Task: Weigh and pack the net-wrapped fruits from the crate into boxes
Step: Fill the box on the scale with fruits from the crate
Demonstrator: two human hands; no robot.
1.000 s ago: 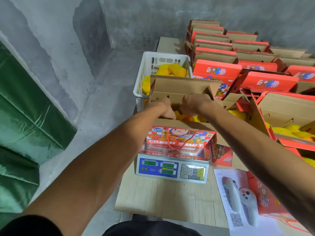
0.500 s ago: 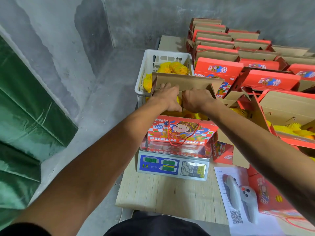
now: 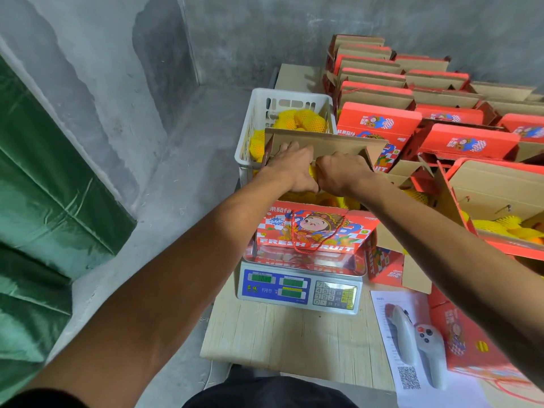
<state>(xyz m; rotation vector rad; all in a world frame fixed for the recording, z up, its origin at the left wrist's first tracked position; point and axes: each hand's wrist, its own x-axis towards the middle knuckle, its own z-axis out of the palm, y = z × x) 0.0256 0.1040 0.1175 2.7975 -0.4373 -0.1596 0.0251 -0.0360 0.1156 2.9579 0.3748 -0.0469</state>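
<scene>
A red "FRESH FRUIT" box [image 3: 312, 231] stands on the digital scale [image 3: 297, 290], its brown lid [image 3: 338, 144] tilted up at the back. Yellow net-wrapped fruits [image 3: 338, 200] fill it. My left hand [image 3: 290, 169] reaches over the box with its fingers straight against the inside of the lid. Close beside it, my right hand [image 3: 341, 172] is curled, and a bit of yellow netted fruit [image 3: 312, 172] shows between the two hands. Behind the box, the white plastic crate [image 3: 256, 113] holds more netted fruits [image 3: 303, 120].
Rows of red boxes [image 3: 379, 122] stand at the back right. An open box [image 3: 494, 195] with yellow fruit sits to the right. Two grey controllers [image 3: 418, 343] lie on a printed sheet [image 3: 409, 378] on the wooden table [image 3: 294, 340]. Green tarp [image 3: 44, 187] covers the left.
Both hands have risen from inside the box up toward the lid. My left fingers now lie on the lid's inner face. The box and scale have stayed put.
</scene>
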